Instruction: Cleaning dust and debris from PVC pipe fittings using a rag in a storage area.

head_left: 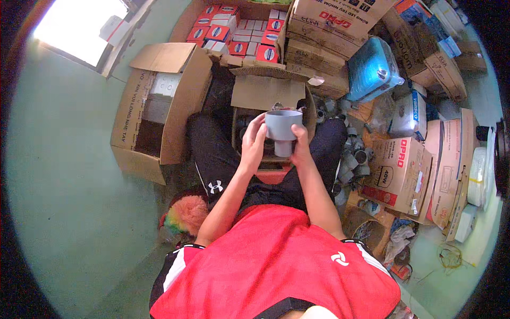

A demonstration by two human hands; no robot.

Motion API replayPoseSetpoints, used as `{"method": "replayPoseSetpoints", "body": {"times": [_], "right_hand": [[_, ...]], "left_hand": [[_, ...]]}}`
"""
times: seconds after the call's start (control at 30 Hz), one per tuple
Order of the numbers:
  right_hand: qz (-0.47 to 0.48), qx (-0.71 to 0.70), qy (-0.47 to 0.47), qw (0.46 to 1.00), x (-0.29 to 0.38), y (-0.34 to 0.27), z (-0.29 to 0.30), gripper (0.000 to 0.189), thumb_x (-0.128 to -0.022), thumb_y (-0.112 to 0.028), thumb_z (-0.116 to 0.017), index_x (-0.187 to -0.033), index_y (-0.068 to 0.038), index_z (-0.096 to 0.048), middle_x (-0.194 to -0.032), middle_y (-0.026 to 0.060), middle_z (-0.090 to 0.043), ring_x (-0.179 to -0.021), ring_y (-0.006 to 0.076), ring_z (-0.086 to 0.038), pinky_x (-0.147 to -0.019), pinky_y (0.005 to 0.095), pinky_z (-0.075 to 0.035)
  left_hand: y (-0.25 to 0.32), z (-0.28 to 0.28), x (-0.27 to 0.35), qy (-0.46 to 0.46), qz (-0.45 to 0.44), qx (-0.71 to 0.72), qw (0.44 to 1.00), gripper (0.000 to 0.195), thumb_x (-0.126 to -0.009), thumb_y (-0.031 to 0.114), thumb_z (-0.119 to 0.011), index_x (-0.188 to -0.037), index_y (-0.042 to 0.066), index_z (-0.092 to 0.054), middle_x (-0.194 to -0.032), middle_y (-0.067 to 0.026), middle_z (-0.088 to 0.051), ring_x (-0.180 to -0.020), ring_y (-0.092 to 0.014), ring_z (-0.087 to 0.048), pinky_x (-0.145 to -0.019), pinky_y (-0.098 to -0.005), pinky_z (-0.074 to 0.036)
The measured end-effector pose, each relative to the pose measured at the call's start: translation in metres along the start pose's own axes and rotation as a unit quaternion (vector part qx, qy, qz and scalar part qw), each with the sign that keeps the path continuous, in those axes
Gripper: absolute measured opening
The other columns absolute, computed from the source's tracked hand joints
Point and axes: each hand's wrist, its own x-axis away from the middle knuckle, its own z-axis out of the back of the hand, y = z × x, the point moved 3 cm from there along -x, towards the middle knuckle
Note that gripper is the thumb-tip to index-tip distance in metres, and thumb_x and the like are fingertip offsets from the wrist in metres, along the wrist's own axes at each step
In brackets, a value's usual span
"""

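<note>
A grey plastic pipe reducer [283,127] is held upright between my two hands, its wide socket up and its narrow end down. My left hand [254,137] grips the left side of the wide part. Around the right side, near the step to the narrow part, my right hand [301,144] is closed. Below and behind the reducer an open cardboard box [267,93] stands between my legs, its far flap raised. Dark shapes lie inside that box, but shade and my hands hide most of them.
To the right, many grey pipe fittings [352,157] lie heaped on the floor beside my leg. An open carton [185,103] stands at the left. Red and white small boxes [239,36] fill a large carton ahead. Stacked cartons [398,175] and a blue wrapped package [372,69] line the right.
</note>
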Motion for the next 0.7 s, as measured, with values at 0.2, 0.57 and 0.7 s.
{"method": "replayPoseSetpoints", "body": {"times": [0.2,0.57,0.7], "right_hand": [[0.186,0.358,0.053,0.913,-0.008,-0.009,-0.022,0.037,-0.098,-0.033,-0.072,-0.118,-0.001,-0.071,-0.113,0.0060,-0.073,-0.097,0.0140,-0.066,-0.092,0.0305,-0.051],[0.368,0.572,0.027,0.733,0.019,-0.059,-0.069,0.041,-0.099,-0.013,-0.063,-0.138,0.000,-0.059,-0.137,0.0163,-0.063,-0.126,0.0229,-0.059,-0.111,0.0382,-0.044],[0.310,0.375,-0.001,0.874,0.007,-0.057,-0.072,0.041,-0.103,-0.013,-0.057,-0.141,0.000,-0.057,-0.143,0.0160,-0.062,-0.131,0.0240,-0.059,-0.114,0.0364,-0.042]], "left_hand": [[-0.001,0.008,-0.010,0.021,0.054,0.129,0.990,0.064,-0.093,0.029,-0.081,-0.142,0.002,-0.050,-0.130,-0.0090,-0.062,-0.116,-0.018,-0.061,-0.101,-0.0349,-0.050],[0.006,0.004,-0.016,0.071,0.001,0.112,0.991,0.060,-0.094,0.023,-0.079,-0.141,0.002,-0.050,-0.127,-0.0099,-0.062,-0.114,-0.016,-0.061,-0.098,-0.0324,-0.051],[0.010,-0.005,-0.010,-0.010,-0.032,0.104,0.994,0.072,-0.091,0.027,-0.081,-0.149,0.003,-0.046,-0.131,-0.0071,-0.061,-0.119,-0.017,-0.060,-0.104,-0.0332,-0.049]]}}
